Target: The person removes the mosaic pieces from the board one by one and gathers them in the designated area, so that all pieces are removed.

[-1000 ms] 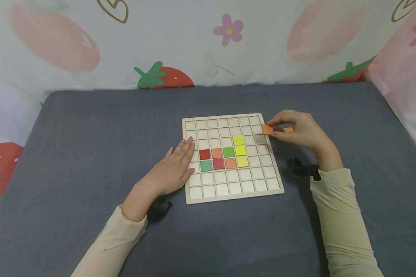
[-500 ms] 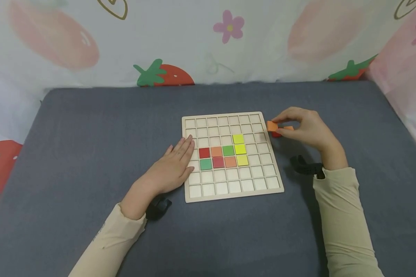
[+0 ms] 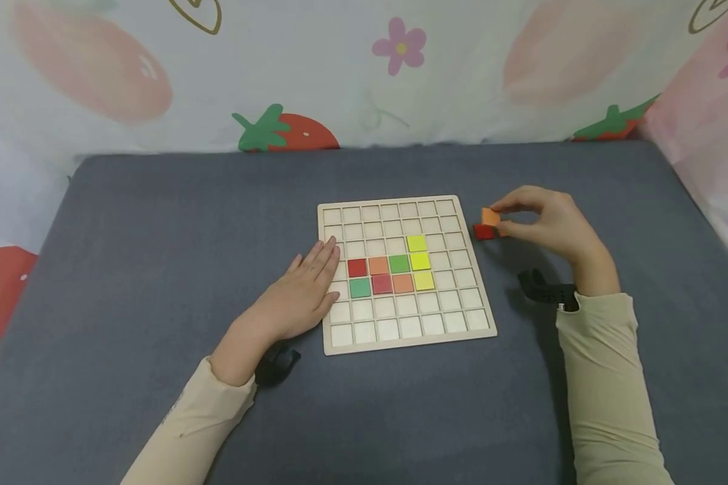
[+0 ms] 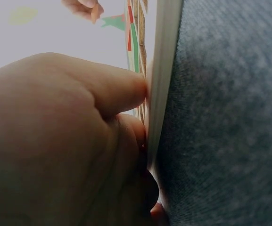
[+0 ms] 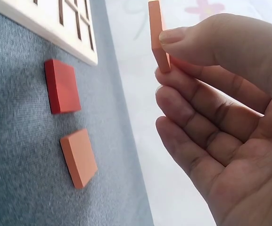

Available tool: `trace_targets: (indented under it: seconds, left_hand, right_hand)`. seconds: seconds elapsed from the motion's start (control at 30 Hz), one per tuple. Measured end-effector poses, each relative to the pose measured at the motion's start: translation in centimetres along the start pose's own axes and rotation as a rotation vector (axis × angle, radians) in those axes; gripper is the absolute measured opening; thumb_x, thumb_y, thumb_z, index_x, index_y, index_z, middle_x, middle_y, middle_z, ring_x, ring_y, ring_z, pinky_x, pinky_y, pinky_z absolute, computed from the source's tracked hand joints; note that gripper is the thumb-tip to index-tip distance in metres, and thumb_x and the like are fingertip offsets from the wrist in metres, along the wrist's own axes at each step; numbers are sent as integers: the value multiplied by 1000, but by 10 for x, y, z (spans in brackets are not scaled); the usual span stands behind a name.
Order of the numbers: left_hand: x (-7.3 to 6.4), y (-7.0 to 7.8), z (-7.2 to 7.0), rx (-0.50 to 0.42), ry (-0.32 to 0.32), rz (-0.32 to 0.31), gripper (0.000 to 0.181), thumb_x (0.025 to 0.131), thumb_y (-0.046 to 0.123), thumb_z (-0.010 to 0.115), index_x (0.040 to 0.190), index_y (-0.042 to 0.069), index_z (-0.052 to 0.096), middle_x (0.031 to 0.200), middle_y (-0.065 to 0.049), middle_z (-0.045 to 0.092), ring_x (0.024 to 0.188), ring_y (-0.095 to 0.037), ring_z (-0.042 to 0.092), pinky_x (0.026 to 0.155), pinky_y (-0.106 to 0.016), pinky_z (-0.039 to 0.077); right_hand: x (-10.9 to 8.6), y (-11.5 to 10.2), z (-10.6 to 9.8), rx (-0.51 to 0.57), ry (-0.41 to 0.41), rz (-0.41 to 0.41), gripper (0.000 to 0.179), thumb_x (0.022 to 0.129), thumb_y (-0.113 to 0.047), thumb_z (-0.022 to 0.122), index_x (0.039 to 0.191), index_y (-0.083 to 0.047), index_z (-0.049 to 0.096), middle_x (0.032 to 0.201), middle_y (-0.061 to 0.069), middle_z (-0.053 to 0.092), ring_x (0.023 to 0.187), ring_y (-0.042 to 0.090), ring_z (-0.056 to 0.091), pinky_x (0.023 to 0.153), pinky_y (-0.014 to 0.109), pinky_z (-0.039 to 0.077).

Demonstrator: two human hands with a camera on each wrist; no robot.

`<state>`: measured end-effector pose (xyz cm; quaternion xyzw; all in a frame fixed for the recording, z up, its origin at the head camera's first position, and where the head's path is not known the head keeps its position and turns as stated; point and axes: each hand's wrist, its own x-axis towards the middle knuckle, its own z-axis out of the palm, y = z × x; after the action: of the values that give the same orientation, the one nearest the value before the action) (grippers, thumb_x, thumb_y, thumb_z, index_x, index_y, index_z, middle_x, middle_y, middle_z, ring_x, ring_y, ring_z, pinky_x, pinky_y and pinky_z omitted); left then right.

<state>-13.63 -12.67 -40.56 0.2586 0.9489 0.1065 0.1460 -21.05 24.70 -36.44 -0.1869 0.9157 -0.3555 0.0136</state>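
My right hand pinches an orange square tile between thumb and fingertips, raised above the cloth just right of the wooden grid board. Beneath it on the cloth lie a red tile and a second orange tile; the head view shows the red tile mostly and the orange one is nearly hidden. My left hand rests with straight fingers on the board's left edge. In the board's cells sit yellow tiles, green tiles, red tiles and orange tiles.
A grey cloth covers the table around the board. Behind the table hangs a white curtain printed with fruit and flowers. A dark wrist strap piece juts out beside the right wrist.
My right hand has moved right, away from the board's edge, with the orange tile still pinched. The red tile on the cloth has come into fuller view. My left hand stays in place.
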Motion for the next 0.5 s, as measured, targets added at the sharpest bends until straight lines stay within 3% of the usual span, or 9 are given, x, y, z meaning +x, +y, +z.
trace_targets:
  seconds: [0.23,0.5]
  left_hand:
    - [0,0,1,-2,-7,7,68,100,29,41,150,0,6,157,-13,-4,143,-26,-5,114,-47,8]
    - [-1,0,1,-2,-7,-1,68,100,29,41,150,-1,6,157,-13,-4,143,-26,-5,114,-47,8]
  right_hand:
    - [-3,8,-3,21,7,45,27,83,-12,73,109,-5,69,106,10,64,97,5,54,94,46,40]
    - [-6,17,-6,11,20,60,27,84,-6,71,111,-1,68,110,14,63,100,17,57,95,46,40]
